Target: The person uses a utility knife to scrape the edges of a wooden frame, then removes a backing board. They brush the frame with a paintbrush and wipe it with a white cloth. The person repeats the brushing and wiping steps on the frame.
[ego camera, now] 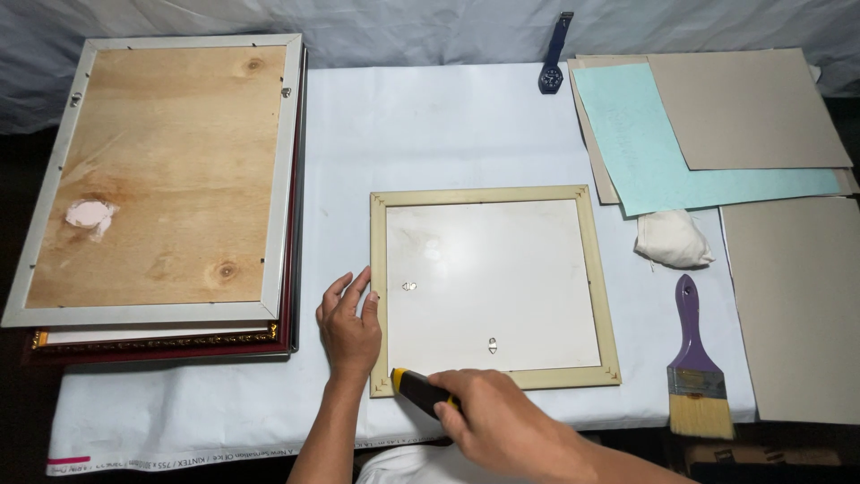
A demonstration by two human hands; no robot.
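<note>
Right hand grips cutter at frame corner — left hand steadies

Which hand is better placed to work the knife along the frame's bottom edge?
Right. The right hand already grips the utility knife at the square frame's lower-left corner; the left hand braces its left side.

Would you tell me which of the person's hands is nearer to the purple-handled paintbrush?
Right. The right hand, holding a black and yellow cutter at the frame's lower edge, lies left of the paintbrush; the left hand rests farther away, beyond the wooden frame's left side.
</note>
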